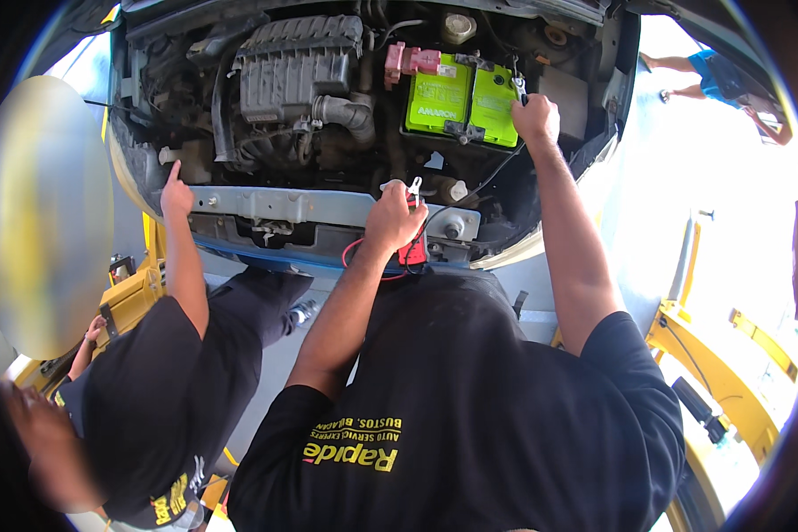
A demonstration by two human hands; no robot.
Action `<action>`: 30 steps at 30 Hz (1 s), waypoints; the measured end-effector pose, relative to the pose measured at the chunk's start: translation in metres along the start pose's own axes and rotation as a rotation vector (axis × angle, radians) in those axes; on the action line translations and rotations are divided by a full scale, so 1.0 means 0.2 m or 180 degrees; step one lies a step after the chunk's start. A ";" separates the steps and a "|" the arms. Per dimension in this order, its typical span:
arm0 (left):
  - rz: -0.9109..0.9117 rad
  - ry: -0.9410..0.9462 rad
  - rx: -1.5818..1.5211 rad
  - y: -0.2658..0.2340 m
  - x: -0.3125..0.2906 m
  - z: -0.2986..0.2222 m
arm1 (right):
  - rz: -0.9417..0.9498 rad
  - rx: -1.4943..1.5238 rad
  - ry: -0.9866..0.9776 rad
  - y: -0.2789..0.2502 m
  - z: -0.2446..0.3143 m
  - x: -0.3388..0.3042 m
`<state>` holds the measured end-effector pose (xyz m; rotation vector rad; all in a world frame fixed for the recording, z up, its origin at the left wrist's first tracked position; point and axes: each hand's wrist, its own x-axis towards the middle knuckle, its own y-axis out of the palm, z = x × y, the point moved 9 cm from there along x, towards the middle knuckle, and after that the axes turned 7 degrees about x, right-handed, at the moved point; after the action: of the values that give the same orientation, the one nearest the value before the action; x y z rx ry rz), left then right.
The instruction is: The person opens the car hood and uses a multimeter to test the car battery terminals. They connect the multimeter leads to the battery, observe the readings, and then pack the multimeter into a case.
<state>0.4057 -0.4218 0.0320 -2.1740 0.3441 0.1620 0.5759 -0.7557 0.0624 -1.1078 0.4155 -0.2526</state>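
Observation:
A car battery (pixel 439 97) with a bright green top sits in the engine bay, with a pink-red terminal cover (pixel 411 62) at its left corner. My right hand (pixel 537 119) is closed around a metal-jawed clamp (pixel 519 87) at the battery's right-hand edge; whether its jaws bite the terminal is too small to tell. At the front crossmember, my left hand (pixel 394 218) grips another clamp (pixel 415 186), jaws pointing up. Just below that hand hangs a red handheld device (pixel 412 253). A thin black cable runs from there toward my right hand, and a red cable loops at its left.
A black ribbed air-filter housing (pixel 293 69) fills the bay's left half. The pale metal crossmember (pixel 310 206) runs along the front. At my left a co-worker's hand (pixel 177 193) points at the bay. Yellow lift arms (pixel 718 363) stand on the right.

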 end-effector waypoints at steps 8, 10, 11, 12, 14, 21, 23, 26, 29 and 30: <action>-0.0010 -0.0408 -0.0234 -0.12 -0.05 -0.02 | 0.0251 -0.0540 -0.0090 -0.01 -0.04 0.04; -0.0189 -0.0538 -0.0259 -0.16 -0.07 0.01 | 0.0264 -0.0584 -0.0066 -0.03 0.02 -0.01; -0.0157 -0.0605 -0.0390 -0.17 -0.08 0.02 | 0.0225 -0.0608 -0.0021 -0.06 0.03 -0.06; -0.0121 -0.0662 -0.0520 -0.18 -0.08 0.04 | 0.0076 -0.0619 -0.0113 -0.06 0.02 -0.06; -0.0315 -0.0677 -0.0667 -0.20 -0.11 0.09 | -0.0203 -0.0614 -0.0301 -0.15 0.14 -0.24; -0.0316 -0.0891 -0.2913 -0.06 -0.16 0.20 | 0.1877 0.1855 -0.1495 0.23 0.38 -1.04; -0.0287 -0.0839 -0.3204 -0.07 -0.17 0.10 | 0.2520 0.2319 -0.1786 0.31 0.48 -1.32; -0.0342 -0.0700 -0.3440 -0.06 -0.15 0.02 | 0.2222 0.1925 -0.2187 0.21 0.68 -1.55; -0.0058 -0.0741 -0.3220 -0.15 -0.15 -0.13 | 0.1879 0.1722 -0.1895 0.24 0.60 -1.47; 0.0003 -0.0817 -0.3448 -0.20 -0.18 -0.19 | 0.1753 0.1681 -0.1887 0.20 0.62 -1.45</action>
<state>0.3825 -0.4248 0.0937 -3.1547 0.0976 0.7625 0.3703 -0.5223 0.1310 -0.4771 0.0941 0.4304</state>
